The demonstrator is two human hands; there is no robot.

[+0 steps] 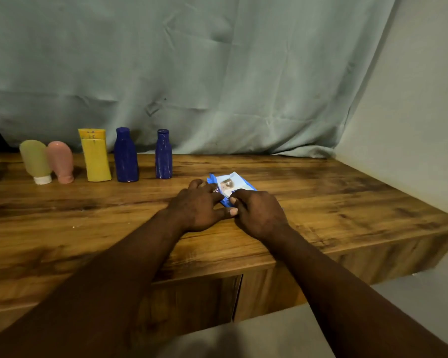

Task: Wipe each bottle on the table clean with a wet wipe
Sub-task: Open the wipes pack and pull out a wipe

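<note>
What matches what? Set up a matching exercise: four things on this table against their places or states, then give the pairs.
1 wipes pack
2 yellow bottle
3 pink tube
4 green tube

A stands on a white cap
B lies flat, rightmost
C between green tube and yellow bottle
D upright, cap on top

Pairs: 1-B, 2-D, 3-C, 4-A.
</note>
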